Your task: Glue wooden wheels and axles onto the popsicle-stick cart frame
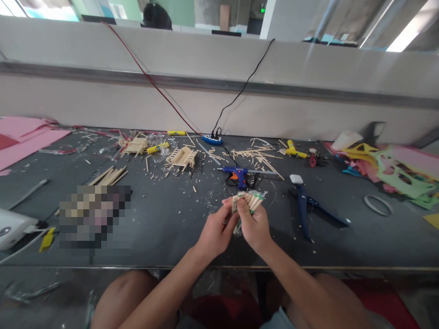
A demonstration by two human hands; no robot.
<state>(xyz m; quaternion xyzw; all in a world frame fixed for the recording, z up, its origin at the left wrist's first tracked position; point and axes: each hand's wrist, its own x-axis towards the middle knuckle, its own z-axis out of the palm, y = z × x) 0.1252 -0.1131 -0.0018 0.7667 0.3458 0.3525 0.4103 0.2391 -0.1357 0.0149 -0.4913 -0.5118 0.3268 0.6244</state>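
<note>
A bundle of pale wooden sticks in clear, green-printed plastic is held up over the near middle of the table. My right hand is closed round it, thumb on top and the stick ends fanning out above. From the other side my left hand pinches the bundle's left part, its fingertips partly hidden behind the right thumb. Just beyond the hands lies a blue glue gun with an orange trigger, its black cord coiled beside it.
A blue power strip stands against the partition. Small stick models and loose sticks lie at the back. At right are a dark blue cutter tool, a tape ring and coloured sheets. A white device sits left.
</note>
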